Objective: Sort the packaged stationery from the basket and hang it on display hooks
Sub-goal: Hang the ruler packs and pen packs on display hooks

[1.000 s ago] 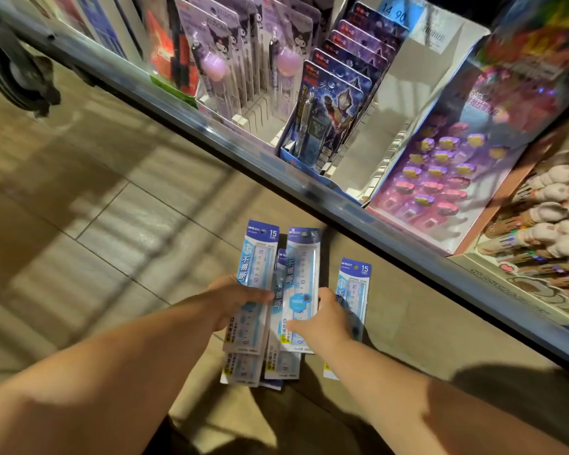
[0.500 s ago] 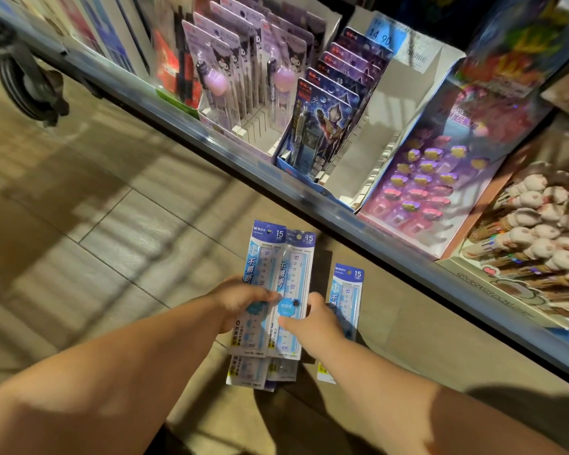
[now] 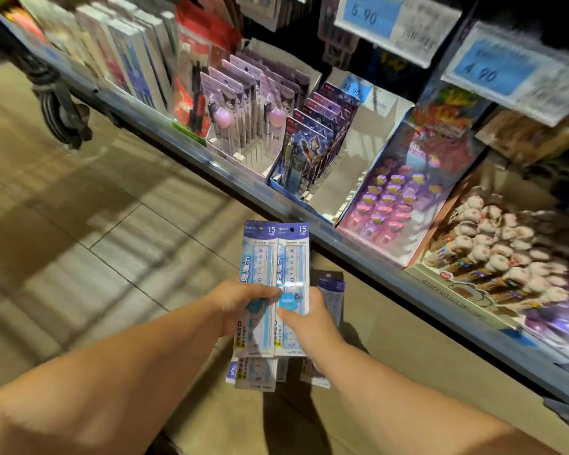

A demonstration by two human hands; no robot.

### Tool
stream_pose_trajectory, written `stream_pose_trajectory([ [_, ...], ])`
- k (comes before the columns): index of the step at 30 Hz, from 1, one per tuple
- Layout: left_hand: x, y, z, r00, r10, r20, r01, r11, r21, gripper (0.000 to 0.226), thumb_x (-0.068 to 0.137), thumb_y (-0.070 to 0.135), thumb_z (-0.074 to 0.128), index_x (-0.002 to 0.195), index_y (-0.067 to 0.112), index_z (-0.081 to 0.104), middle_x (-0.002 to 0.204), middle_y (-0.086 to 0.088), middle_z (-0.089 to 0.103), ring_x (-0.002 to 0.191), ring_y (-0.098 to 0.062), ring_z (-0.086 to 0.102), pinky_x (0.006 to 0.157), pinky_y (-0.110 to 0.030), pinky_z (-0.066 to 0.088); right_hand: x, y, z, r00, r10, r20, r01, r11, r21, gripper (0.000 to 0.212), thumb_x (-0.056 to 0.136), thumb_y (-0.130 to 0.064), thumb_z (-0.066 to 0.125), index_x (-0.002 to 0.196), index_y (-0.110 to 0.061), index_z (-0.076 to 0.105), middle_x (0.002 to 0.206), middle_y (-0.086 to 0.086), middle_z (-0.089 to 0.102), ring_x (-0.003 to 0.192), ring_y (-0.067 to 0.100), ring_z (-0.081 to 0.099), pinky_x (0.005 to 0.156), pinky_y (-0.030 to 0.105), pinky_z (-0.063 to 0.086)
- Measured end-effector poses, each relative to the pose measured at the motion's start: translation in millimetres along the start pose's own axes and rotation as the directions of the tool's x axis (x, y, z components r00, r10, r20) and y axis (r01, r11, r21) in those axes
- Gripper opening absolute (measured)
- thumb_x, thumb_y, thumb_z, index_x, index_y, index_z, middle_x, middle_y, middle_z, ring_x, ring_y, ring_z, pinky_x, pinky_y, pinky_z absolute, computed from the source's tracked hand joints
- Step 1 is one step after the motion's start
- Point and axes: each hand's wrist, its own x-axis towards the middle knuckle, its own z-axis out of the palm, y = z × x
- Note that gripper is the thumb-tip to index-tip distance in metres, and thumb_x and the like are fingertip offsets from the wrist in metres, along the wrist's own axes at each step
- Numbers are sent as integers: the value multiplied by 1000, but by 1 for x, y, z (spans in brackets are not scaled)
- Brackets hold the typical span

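Left hand [image 3: 240, 305]: fingers curled, thumb clamping blue-and-white plastic ruler packs [image 3: 260, 274] | Right hand [image 3: 314, 320]: thumb and curled fingers pinching the adjoining packs | Packs upright over tan tiled floor [image 3: 112, 241], just before grey shelf edge [image 3: 408, 287].

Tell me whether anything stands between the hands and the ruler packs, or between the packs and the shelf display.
Nothing visible does. The left hand and right hand both grip the ruler packs, and only open air separates those from the shelf display.

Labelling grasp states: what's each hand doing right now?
Left hand: gripping a blue-and-white plastic-wrapped ruler pack.
Right hand: gripping the neighbouring ruler pack, plus a third pack behind.
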Motion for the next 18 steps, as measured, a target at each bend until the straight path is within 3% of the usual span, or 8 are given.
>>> stream_pose_trajectory([
  [2, -11, 7, 4, 999, 49, 21, -49, 999, -22, 43, 74, 13, 77, 113, 0, 62, 97, -14, 75, 80, -28, 73, 69, -38, 58, -12, -8, -6, 998, -62, -20, 62, 997, -42, 30, 93, -20, 63, 117, -22, 44, 116, 3, 64, 94, 18, 68, 69, 31, 60],
  [5, -42, 28, 20, 987, 155, 46, -151, 985, -86, 7, 88, 5, 62, 95, 3, 62, 69, -7, 73, 53, -17, 68, 49, -23, 53, -39, -28, -22, 976, -209, -62, 203, 975, -90, 24, 95, -20, 59, 116, -17, 47, 113, 3, 61, 92, 17, 63, 65, 24, 54],
  [7, -61, 45, 29, 971, 233, 47, -224, 964, -144, 5, 92, 4, 57, 91, 4, 62, 61, -4, 70, 46, -13, 63, 45, -19, 49, -56, -43, -32, 952, -289, -99, 277, 954, -117, 25, 95, -21, 58, 116, -13, 47, 115, 5, 59, 100, 23, 62, 81, 39, 55],
  [10, -99, 71, 41, 921, 387, 40, -376, 912, -164, 13, 91, 6, 59, 102, 7, 65, 82, -8, 72, 63, -15, 68, 60, -26, 54, -89, -74, -47, 901, -407, -153, 387, 911, -143, 34, 92, -24, 62, 121, -13, 48, 119, 6, 60, 109, 27, 59, 93, 44, 49],
  [15, -163, 111, 72, 830, 556, 38, -539, 818, -202, 25, 91, 5, 61, 116, 3, 62, 89, -8, 74, 79, -19, 72, 63, -32, 58, -152, -122, -80, 816, -543, -198, 518, 839, -164, 58, 68, -20, 86, 112, -19, 48, 102, -2, 66, 90, 14, 65, 77, 29, 53],
  [18, -198, 128, 98, 779, 620, 97, -592, 777, -213, 34, 91, 6, 60, 125, 7, 58, 115, -17, 69, 105, -35, 67, 83, -49, 57, -185, -138, -105, 765, -594, -248, 560, 804, -199, 61, 64, -17, 88, 107, -23, 45, 99, -4, 65, 90, 14, 65, 78, 32, 55],
])
